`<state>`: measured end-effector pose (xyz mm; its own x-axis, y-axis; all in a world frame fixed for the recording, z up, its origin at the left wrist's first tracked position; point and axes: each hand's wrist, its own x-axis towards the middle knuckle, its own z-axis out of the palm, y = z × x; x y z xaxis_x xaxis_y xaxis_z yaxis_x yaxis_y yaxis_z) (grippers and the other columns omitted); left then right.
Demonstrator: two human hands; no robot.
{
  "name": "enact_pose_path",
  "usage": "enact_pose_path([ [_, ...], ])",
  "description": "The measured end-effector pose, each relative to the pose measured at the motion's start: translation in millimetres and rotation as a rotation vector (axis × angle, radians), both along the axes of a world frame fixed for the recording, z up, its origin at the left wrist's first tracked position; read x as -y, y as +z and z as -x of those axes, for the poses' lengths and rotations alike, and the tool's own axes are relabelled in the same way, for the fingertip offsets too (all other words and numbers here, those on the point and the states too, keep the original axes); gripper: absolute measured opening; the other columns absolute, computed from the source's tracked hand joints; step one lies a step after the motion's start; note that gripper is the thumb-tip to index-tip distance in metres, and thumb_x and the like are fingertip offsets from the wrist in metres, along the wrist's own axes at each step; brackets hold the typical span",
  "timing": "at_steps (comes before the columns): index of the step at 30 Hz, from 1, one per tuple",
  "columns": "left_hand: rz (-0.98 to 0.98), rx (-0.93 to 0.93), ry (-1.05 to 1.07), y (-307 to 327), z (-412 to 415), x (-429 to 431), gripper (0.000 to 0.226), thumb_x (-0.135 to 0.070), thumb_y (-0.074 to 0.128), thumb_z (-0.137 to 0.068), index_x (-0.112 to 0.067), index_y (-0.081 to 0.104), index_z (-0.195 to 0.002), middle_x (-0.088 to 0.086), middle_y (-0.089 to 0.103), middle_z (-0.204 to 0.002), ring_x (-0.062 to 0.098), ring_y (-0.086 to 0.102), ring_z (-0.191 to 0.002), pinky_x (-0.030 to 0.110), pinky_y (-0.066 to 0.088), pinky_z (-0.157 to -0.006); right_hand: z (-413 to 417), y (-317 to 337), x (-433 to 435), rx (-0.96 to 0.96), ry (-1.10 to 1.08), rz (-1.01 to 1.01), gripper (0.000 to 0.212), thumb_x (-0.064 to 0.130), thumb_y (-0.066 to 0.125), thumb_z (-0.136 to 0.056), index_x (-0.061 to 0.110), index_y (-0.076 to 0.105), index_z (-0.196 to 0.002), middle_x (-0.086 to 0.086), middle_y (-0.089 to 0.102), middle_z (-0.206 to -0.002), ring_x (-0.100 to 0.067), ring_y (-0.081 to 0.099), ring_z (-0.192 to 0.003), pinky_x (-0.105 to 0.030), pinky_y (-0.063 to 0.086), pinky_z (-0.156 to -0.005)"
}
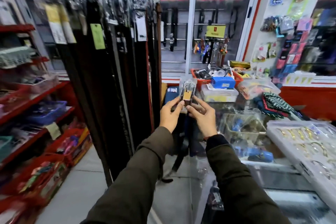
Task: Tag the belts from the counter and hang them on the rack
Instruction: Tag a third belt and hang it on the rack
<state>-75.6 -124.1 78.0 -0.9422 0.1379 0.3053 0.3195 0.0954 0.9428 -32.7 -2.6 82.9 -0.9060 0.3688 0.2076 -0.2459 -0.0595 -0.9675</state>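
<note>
Both my hands hold one dark brown belt (187,102) upright by its buckle end, which is wrapped in clear plastic. A small tan tag (186,95) sits on the front of it. My left hand (170,113) pinches the belt from the left and my right hand (202,114) from the right. The strap (179,158) hangs down behind my wrists toward the floor. The belt rack (116,71) stands to the left, full of dark hanging belts with paper tags. The glass counter (263,167) lies to the right.
Red shelves (34,96) with baskets of goods line the left side. On the counter stand a tray of rings (307,143), a wire basket (241,129), a red bin (201,81) and plastic boxes. A tiled floor strip (87,183) runs between shelves and counter.
</note>
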Motion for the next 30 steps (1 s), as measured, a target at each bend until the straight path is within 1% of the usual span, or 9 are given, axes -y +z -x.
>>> enact_pose_path([
  [4, -0.124, -0.074, 0.037, 56, 8, 20, 0.045, -0.018, 0.063, -0.097, -0.001, 0.056, -0.138, 0.015, 0.06, -0.142, 0.021, 0.055, -0.132, 0.037, 0.043, -0.115, 13, 55, 20, -0.122, 0.045, -0.037, 0.05, 0.002, 0.071, -0.086, 0.007, 0.06, -0.134, -0.008, 0.07, -0.115, -0.012, 0.067, -0.105, -0.028, 0.054, -0.097],
  [8, -0.186, -0.195, 0.108, 110, 21, 39, 0.043, -0.018, 0.068, -0.094, -0.004, 0.062, -0.134, 0.011, 0.068, -0.131, 0.016, 0.062, -0.12, 0.03, 0.049, -0.105, 30, 107, 39, -0.225, 0.15, 0.006, 0.04, -0.001, 0.067, -0.088, 0.012, 0.064, -0.126, -0.005, 0.072, -0.106, 0.002, 0.072, -0.084, -0.02, 0.06, -0.083],
  [11, -0.263, -0.252, 0.156, 145, 29, 52, 0.041, -0.02, 0.075, -0.088, -0.005, 0.068, -0.126, -0.001, 0.075, -0.106, 0.013, 0.069, -0.104, 0.023, 0.056, -0.089, 41, 144, 49, -0.301, 0.182, 0.025, 0.038, 0.004, 0.068, -0.089, 0.009, 0.066, -0.127, -0.006, 0.074, -0.111, -0.006, 0.072, -0.094, -0.024, 0.06, -0.086],
  [14, -0.314, -0.329, 0.175, 184, 31, 61, 0.038, -0.016, 0.077, -0.086, -0.003, 0.071, -0.121, -0.002, 0.076, -0.1, 0.009, 0.071, -0.094, 0.022, 0.057, -0.087, 46, 181, 55, -0.386, 0.204, 0.012, 0.04, 0.005, 0.07, -0.088, 0.006, 0.066, -0.128, -0.012, 0.072, -0.12, -0.019, 0.069, -0.11, -0.031, 0.058, -0.093],
  [18, -0.331, -0.424, 0.198, 233, 29, 69, 0.034, -0.017, 0.081, -0.083, -0.005, 0.075, -0.114, -0.004, 0.077, -0.092, -0.005, 0.071, -0.079, 0.01, 0.055, -0.074, 50, 221, 64, -0.452, 0.259, 0.049, 0.039, 0.006, 0.069, -0.089, 0.004, 0.065, -0.128, -0.014, 0.073, -0.117, -0.017, 0.072, -0.102, -0.028, 0.061, -0.083],
  [22, -0.348, -0.448, 0.236, 265, 23, 72, 0.034, -0.015, 0.082, -0.081, -0.002, 0.075, -0.111, 0.008, 0.078, -0.099, 0.003, 0.072, -0.08, 0.018, 0.06, -0.081, 55, 247, 71, -0.473, 0.29, 0.065, 0.032, 0.005, 0.068, -0.09, 0.006, 0.067, -0.122, -0.009, 0.075, -0.104, -0.011, 0.075, -0.088, -0.02, 0.06, -0.073],
  [26, -0.418, -0.371, 0.236, 279, 21, 75, 0.036, -0.017, 0.081, -0.081, 0.002, 0.074, -0.111, 0.02, 0.077, -0.106, 0.029, 0.075, -0.101, 0.042, 0.06, -0.095, 57, 260, 72, -0.479, 0.261, 0.019, 0.037, 0.008, 0.07, -0.089, 0.0, 0.066, -0.125, -0.019, 0.074, -0.111, -0.022, 0.069, -0.097, -0.037, 0.058, -0.085],
  [28, -0.45, -0.305, 0.207, 280, 23, 76, 0.04, -0.017, 0.081, -0.082, 0.005, 0.072, -0.115, 0.022, 0.076, -0.109, 0.035, 0.074, -0.104, 0.043, 0.061, -0.093, 60, 262, 72, -0.472, 0.247, 0.008, 0.036, 0.009, 0.071, -0.088, -0.001, 0.067, -0.123, -0.021, 0.073, -0.112, -0.024, 0.068, -0.095, -0.042, 0.057, -0.086],
  [30, -0.466, -0.257, 0.173, 278, 27, 77, 0.042, -0.017, 0.08, -0.083, 0.006, 0.07, -0.117, 0.024, 0.075, -0.111, 0.031, 0.076, -0.095, 0.034, 0.064, -0.08, 63, 262, 72, -0.452, 0.232, -0.001, 0.038, 0.009, 0.072, -0.088, -0.002, 0.067, -0.123, -0.024, 0.073, -0.113, -0.026, 0.068, -0.095, -0.049, 0.056, -0.091],
])
